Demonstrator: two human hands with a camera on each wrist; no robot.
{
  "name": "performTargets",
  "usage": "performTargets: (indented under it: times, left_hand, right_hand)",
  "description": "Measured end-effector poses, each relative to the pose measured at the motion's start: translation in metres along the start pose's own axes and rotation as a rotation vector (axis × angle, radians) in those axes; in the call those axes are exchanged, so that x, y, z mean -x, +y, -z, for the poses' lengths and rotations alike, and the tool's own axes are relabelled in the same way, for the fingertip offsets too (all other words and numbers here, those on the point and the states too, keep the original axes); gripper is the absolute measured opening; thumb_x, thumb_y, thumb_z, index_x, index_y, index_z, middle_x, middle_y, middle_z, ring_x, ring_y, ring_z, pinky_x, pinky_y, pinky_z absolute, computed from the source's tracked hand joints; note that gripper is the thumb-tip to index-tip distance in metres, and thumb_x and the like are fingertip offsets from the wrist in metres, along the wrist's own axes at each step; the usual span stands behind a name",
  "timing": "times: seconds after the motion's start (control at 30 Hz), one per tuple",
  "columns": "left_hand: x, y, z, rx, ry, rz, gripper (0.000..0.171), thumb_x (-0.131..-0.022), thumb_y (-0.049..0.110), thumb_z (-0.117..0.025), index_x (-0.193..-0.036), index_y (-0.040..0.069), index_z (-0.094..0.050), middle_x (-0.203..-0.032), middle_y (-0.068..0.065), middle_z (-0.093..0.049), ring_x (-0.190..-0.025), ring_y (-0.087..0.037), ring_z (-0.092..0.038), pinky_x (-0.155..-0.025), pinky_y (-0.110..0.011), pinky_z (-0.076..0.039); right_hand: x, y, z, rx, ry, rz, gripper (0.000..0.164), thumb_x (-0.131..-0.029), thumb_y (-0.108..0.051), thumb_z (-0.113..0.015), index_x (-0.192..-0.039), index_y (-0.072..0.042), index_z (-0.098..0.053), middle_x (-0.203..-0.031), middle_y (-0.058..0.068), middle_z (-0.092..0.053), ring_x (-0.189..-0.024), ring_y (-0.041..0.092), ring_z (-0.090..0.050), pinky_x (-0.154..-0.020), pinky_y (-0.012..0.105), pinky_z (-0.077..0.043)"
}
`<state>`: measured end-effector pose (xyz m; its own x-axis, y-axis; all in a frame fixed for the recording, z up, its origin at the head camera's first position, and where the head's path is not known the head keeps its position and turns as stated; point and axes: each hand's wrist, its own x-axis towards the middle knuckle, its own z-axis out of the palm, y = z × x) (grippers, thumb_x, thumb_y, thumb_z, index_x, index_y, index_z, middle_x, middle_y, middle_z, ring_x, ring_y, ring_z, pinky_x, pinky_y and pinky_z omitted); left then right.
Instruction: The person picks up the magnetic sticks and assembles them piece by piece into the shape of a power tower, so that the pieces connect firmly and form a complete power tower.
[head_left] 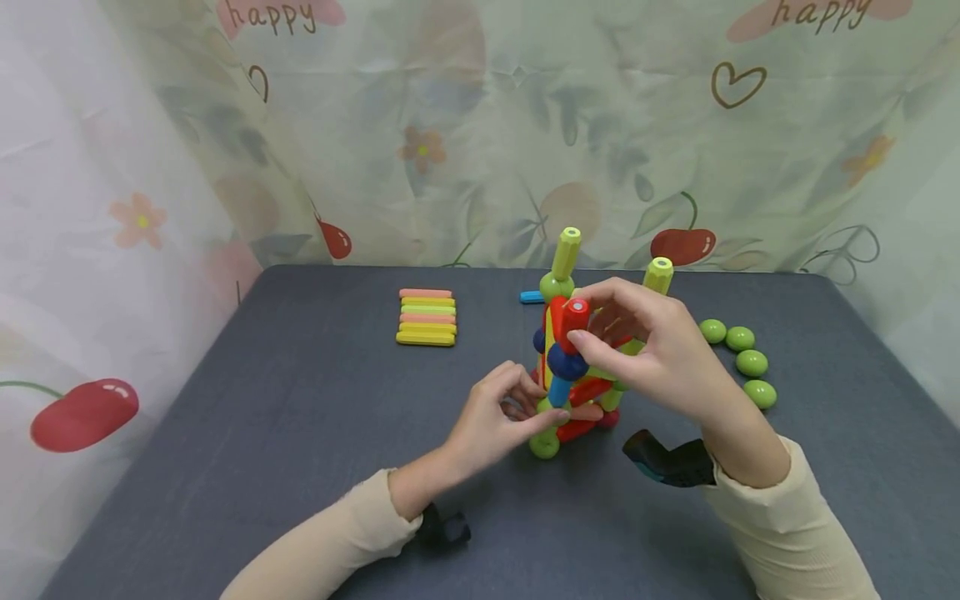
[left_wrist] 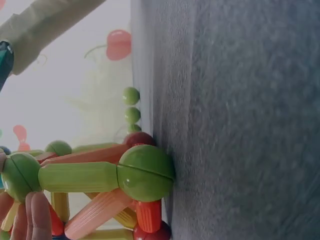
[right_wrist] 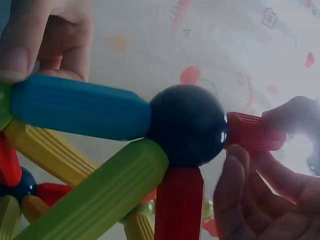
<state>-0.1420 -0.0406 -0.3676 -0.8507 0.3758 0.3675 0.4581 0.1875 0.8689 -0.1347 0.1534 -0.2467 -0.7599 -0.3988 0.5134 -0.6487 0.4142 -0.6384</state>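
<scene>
A tower of coloured rods and balls stands on the dark table. My right hand pinches an upright red rod between thumb and fingers. Directly under that rod is a dark blue ball, which also meets a blue rod, a green rod and another red rod. Lower at the front, my left hand holds a green ball at the blue rod's lower end. Below it, a short green rod runs down to another green ball on the table.
Several pink, yellow and green rods lie in a stack at the back left. To the tower's right sit several loose green balls. A loose blue rod lies behind the tower. Two yellow-green rods stick up from it.
</scene>
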Motion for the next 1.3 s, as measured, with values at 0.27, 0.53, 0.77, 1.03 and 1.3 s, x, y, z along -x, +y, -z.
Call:
performTargets:
  times: [0.27,0.53,0.77,1.03,1.3]
  left_hand:
    - [0.005,0.002,-0.001,0.048,-0.088,-0.047,0.022,-0.08,0.009,-0.078,-0.09,0.004,-0.06,-0.089,-0.012,-0.058,-0.074,-0.008,-0.06,-0.069,-0.025,-0.057]
    - [-0.019,-0.01,0.023,0.065,-0.003,-0.048,0.01,-0.088,0.004,-0.068,-0.096,0.002,-0.063,-0.093,-0.012,-0.064,-0.084,-0.016,-0.063,-0.078,-0.034,-0.056]
    - [-0.048,-0.033,0.028,0.025,-0.007,0.053,0.028,-0.097,0.011,-0.058,-0.122,0.001,-0.057,-0.121,-0.017,-0.061,-0.11,-0.029,-0.062,-0.094,-0.041,-0.052]
    - [-0.055,-0.043,0.033,0.133,-0.33,0.103,0.041,-0.098,0.005,-0.053,-0.138,-0.001,-0.047,-0.135,-0.019,-0.054,-0.118,-0.032,-0.057,-0.097,-0.036,-0.05]
    - [-0.044,-0.041,0.047,0.062,-0.244,0.103,0.038,-0.094,0.009,-0.062,-0.131,0.002,-0.054,-0.128,-0.016,-0.059,-0.112,-0.03,-0.061,-0.093,-0.035,-0.053]
  right_hand:
    - [0.01,0.002,0.007,-0.068,-0.043,0.031,0.025,-0.081,0.006,-0.069,-0.103,-0.005,-0.063,-0.089,-0.002,-0.064,-0.074,0.009,-0.064,-0.069,0.02,-0.054]
    - [0.014,0.007,0.011,-0.088,-0.091,0.086,0.031,-0.078,0.009,-0.071,-0.103,-0.006,-0.06,-0.086,-0.006,-0.062,-0.074,0.008,-0.063,-0.071,0.019,-0.054]
    - [0.016,0.008,0.013,-0.068,-0.098,0.072,0.032,-0.078,0.008,-0.072,-0.104,-0.007,-0.06,-0.088,-0.005,-0.063,-0.076,0.008,-0.064,-0.072,0.019,-0.054]
    - [0.019,0.01,0.014,-0.076,-0.097,0.084,0.034,-0.077,0.009,-0.073,-0.105,-0.005,-0.061,-0.091,-0.004,-0.065,-0.078,0.008,-0.065,-0.074,0.019,-0.054]
    - [0.02,0.011,0.021,-0.044,-0.107,0.072,0.034,-0.08,0.008,-0.072,-0.11,-0.005,-0.063,-0.095,-0.003,-0.065,-0.083,0.008,-0.064,-0.077,0.018,-0.054]
